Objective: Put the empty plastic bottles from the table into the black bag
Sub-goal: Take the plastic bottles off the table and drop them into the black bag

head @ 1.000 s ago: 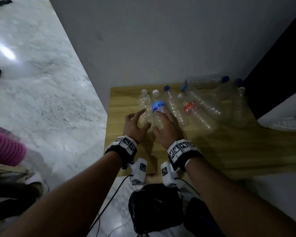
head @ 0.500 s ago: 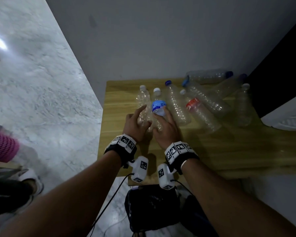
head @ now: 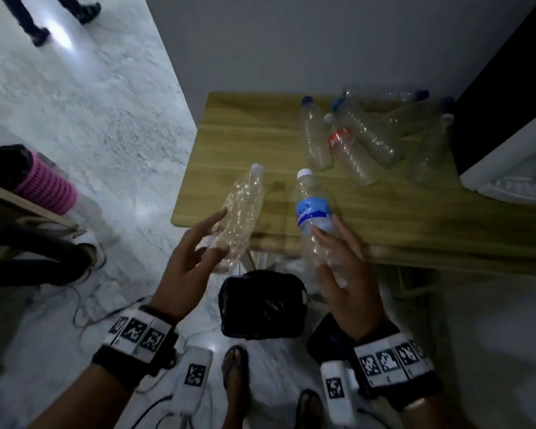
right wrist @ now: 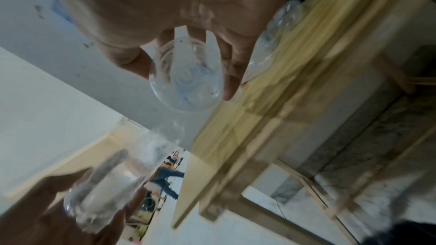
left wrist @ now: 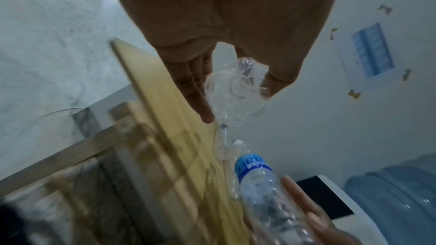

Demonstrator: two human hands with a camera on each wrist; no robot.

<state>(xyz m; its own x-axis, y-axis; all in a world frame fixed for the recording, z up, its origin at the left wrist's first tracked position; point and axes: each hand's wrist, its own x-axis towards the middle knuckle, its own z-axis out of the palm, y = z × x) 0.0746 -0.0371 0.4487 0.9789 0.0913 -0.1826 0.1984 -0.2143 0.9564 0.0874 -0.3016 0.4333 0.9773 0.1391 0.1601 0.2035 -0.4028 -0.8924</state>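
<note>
Two empty plastic bottles are held in the air near the middle of the head view, past the near edge of the counter (head: 384, 218). The left hand (head: 186, 267) wraps its fingers and thumb around the lower part of a crumpled clear bottle (head: 242, 218) with a white cap. The right hand (head: 344, 274) grasps the lower half of a blue-labelled bottle (head: 316, 224), also white-capped, which points up and away from the person.

Below and between the hands, at lower centre, the black bag (head: 260, 305) sits on the floor, its mouth dark and hard to judge; it looks only partly open. More empty bottles (head: 353, 140) lie in a loose heap at the upper right, on the far end of the counter.

Risks, as a judgement: both bottles are light and slick, and the left hand's hold looks loose, so the crumpled one could slip and bounce away across the floor. If the bag's mouth has sagged shut, a dropped bottle may land on the folds and roll off. Dropping both at once raises that chance. Cables (head: 99, 308) trail on the floor at lower left, near the person's sandalled feet (head: 235, 370), a possible snag.
</note>
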